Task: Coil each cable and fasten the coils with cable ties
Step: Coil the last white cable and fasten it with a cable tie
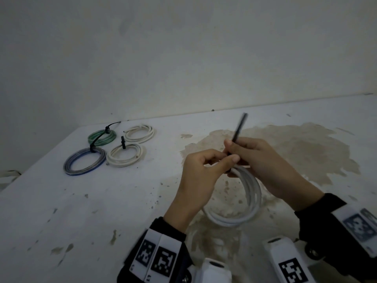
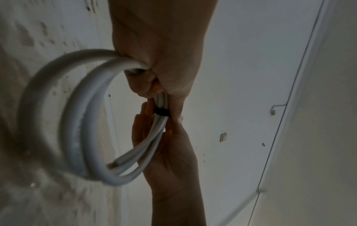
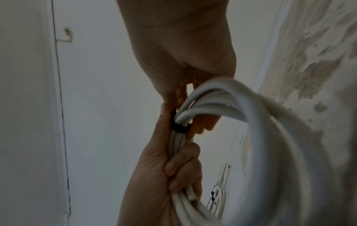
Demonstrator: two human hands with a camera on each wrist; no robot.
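Both hands hold a white cable coil (image 1: 247, 201) above the table, its loops hanging down toward me. My left hand (image 1: 220, 162) grips the bundled strands, fingers curled round them (image 3: 173, 168). A black cable tie (image 1: 239, 127) is wrapped round the bundle as a tight band (image 2: 161, 112) (image 3: 178, 127). Its tail sticks up and away, blurred. My right hand (image 1: 232, 148) pinches the tie at the band, right beside the left thumb. One cut cable end (image 2: 113, 165) pokes out of the coil.
Four tied coils lie at the far left: green (image 1: 102, 137), blue-grey (image 1: 84, 161) and two white (image 1: 139, 133) (image 1: 125, 157). The white table (image 1: 102, 211) has a brown stain (image 1: 306, 152) under my hands. A wall stands right behind it.
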